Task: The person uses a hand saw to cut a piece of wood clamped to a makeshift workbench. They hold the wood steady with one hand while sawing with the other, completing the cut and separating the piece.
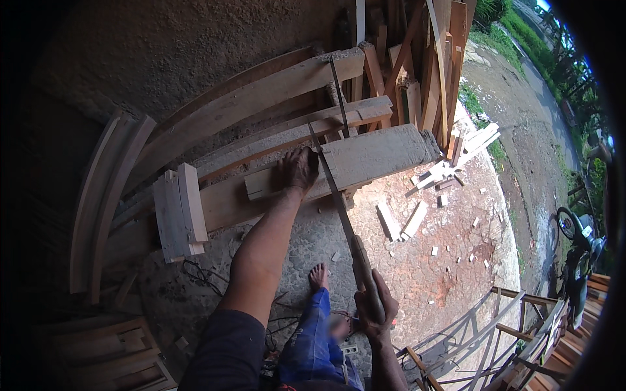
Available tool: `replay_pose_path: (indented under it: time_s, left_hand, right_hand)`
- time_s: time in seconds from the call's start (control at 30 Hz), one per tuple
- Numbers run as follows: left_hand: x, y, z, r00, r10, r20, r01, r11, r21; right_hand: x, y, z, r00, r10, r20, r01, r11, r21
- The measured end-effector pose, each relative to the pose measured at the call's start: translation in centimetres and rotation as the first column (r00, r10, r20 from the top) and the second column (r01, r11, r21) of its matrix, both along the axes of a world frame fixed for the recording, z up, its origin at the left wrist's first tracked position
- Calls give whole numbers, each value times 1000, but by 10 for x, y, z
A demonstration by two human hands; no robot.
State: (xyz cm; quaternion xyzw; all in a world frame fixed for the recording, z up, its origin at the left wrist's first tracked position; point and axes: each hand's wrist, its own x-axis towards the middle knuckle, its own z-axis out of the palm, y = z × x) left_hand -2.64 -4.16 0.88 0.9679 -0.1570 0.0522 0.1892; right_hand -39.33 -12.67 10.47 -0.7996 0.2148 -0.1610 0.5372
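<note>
A handsaw point(342, 208) slants across the scene, its long blade lying over a pale wooden board point(381, 153). My right hand point(377, 305) is wrapped round the saw's handle at the near end. On the same board, just left of the blade, my left hand point(300, 171) presses down with its fingers curled over the far side. The board rests on a long, thick timber point(225, 203). Left of my left hand, a few short wood blocks point(179, 208) lie side by side across that timber.
Behind the board run more long beams point(261, 89), crossed by a thin dark strip point(339, 98). Upright planks point(430, 85) lean at the back. Offcuts point(401, 221) litter the sunlit ground. A wooden frame point(512, 329) stands front right, a motorbike point(580, 247) beyond. My bare foot point(318, 277) is below.
</note>
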Motion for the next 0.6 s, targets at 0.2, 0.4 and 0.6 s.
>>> replay_pose_path:
  time_s: [0.2,0.4,0.6]
  left_hand:
    - [-1,1,-2,998,-7,59,9,999,-39]
    - [0,2,-6,993,-17,118,23,998,-52]
    - [0,1,-8,993,-23,113,28,998,-48]
  right_hand:
    - [4,5,9,1000,-3,27,3,1000,-20]
    - [3,3,6,1000,10,-13,-10,999,-43]
    - [-1,0,4,1000,10,-11,-10,999,-53]
